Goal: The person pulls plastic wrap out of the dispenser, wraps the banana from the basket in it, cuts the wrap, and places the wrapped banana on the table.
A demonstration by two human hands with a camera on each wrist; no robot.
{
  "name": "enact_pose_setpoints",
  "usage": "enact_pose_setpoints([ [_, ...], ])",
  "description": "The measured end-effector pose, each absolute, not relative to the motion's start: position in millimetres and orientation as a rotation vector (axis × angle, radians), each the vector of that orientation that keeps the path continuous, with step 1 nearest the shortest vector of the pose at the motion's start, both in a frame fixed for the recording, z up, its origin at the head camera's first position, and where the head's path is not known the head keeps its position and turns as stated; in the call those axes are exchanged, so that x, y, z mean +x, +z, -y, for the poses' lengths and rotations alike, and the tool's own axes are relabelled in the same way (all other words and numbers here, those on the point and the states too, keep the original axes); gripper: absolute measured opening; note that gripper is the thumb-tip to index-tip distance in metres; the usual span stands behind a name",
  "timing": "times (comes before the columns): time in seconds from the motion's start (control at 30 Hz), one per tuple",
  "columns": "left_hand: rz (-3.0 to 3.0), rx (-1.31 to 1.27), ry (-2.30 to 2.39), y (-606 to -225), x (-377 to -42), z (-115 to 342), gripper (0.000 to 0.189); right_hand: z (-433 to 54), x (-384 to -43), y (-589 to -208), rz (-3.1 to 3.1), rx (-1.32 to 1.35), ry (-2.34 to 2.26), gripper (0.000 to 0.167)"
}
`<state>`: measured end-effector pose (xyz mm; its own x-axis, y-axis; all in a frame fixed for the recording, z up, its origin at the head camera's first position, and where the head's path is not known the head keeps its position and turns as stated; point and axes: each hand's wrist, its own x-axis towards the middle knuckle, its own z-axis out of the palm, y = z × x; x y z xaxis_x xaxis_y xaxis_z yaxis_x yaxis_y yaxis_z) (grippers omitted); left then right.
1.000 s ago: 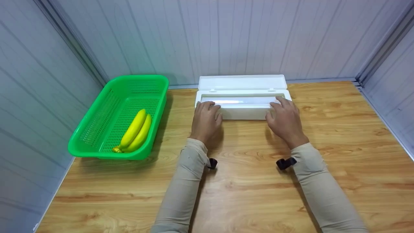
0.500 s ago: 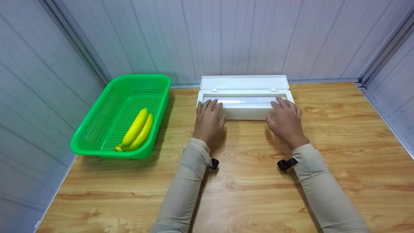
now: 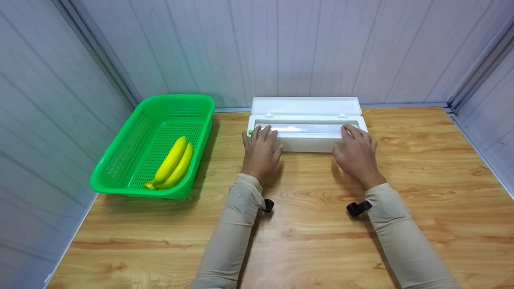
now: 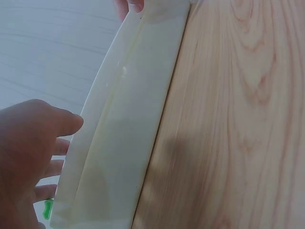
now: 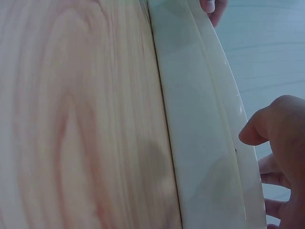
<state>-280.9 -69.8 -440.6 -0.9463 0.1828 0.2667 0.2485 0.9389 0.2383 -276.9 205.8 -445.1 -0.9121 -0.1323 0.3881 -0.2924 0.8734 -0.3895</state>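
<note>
A long white box (image 3: pixel 307 145), resembling a cling film dispenser, stands by the back wall with its lid (image 3: pixel 307 105) folded back. Shiny clear film (image 3: pixel 305 128) shows in its opening. My left hand (image 3: pixel 261 154) lies at the left end, fingers reaching over the front edge, thumb before the front face. A small green piece (image 3: pixel 250 132) peeks out beside those fingers. At the right end my right hand (image 3: pixel 357 156) lies the same way, its fingertips at the top rim. Both wrist views show relaxed fingers beside the box wall; neither hand grips anything visible.
Left on the wooden table (image 3: pixel 301 245) stands a green perforated basket (image 3: pixel 98 182). Two joined yellow bananas (image 3: pixel 170 162) lie inside it. Panel walls (image 3: pixel 313 48) border the table at the back and on both sides.
The left fingers have spread and reached farther over the box's front edge, and the green piece has come into sight. The right hand stays nearly in place. The head view has shifted slightly.
</note>
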Motion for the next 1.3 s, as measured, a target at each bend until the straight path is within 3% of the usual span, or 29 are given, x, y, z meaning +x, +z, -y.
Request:
enact_pose_setpoints([
  [0.4, 2.895, -0.3, -0.382, -438, -284, 66, 0.061, -206, -277, -437, 2.677, 0.32, 0.69, 0.06],
  [0.8, 2.8, -0.307, -0.313, -441, -292, 62, 0.051, -202, -278, -439, 2.622, 0.343, 0.742, 0.062],
  [1.3, 2.819, -0.254, -0.352, -449, -292, 61, 0.063, -202, -276, -443, 2.587, 0.358, 0.723, 0.063],
])
